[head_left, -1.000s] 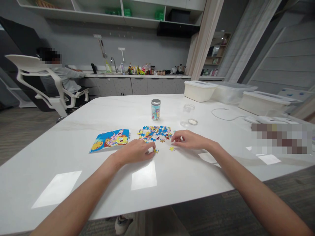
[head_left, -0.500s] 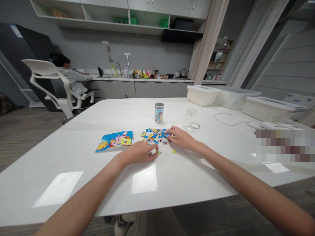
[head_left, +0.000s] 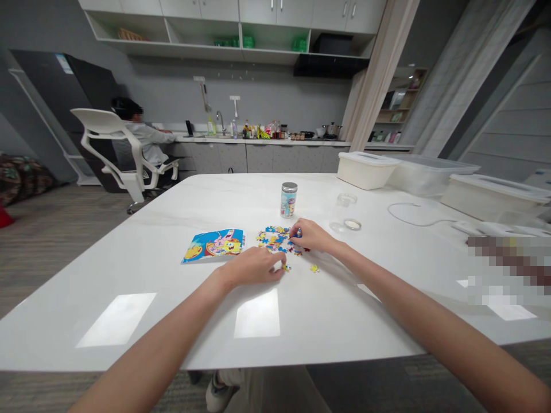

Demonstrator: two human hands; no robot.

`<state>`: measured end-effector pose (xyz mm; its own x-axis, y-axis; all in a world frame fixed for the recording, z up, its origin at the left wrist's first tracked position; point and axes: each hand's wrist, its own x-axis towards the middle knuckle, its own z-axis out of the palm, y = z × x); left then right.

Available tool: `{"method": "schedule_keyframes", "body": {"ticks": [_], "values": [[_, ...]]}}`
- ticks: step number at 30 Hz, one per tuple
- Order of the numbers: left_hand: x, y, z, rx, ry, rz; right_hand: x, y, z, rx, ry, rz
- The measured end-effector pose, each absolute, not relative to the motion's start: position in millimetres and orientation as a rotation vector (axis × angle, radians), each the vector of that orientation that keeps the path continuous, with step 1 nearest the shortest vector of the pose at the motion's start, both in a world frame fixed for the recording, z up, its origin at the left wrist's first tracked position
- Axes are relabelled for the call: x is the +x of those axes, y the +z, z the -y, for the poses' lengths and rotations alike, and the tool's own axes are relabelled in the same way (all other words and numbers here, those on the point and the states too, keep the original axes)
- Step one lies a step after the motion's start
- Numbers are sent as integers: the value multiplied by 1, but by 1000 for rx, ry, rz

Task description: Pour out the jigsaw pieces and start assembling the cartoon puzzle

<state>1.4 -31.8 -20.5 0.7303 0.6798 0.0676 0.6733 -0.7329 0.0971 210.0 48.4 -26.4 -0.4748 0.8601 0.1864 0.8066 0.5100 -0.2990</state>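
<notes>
My left hand rests on the white table, its thumb and index finger closed at a small yellow and blue puzzle piece. My right hand is at the right side of a loose pile of puzzle pieces, with a blue piece pinched in its fingers. A single yellow puzzle piece lies apart, in front of the pile. Left of the pile is a picture sheet with cartoon figures. Behind the pile stands a printed jar with a silver lid.
A clear container and a ring-shaped lid lie right of the jar. Lidded bins line the back right, near a white cable. A person sits on a white chair at the far left.
My right hand has drawn its fingers together, and a blue piece now shows between them. My left hand stays at its piece. The camera view has turned slightly left.
</notes>
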Motion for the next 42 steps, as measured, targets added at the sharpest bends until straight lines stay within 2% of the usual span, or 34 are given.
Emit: {"method": "schedule_keyframes", "body": {"ticks": [24, 28, 34, 38, 42], "values": [[-1, -25, 29, 2857, 199, -1104, 198, -29, -56, -1386, 310, 2371], [0, -25, 29, 2847, 197, -1122, 203, -25, -49, -1371, 525, 2233], [1, -22, 30, 2845, 177, -1130, 222, -25, -12, -1092, 1193, 1922], [1, -20, 31, 2840, 134, -1163, 228, -24, 7, -1091, 1370, 1875], [1, -16, 31, 2853, 59, -1195, 228, -17, 13, -1203, 1399, 1772]]}}
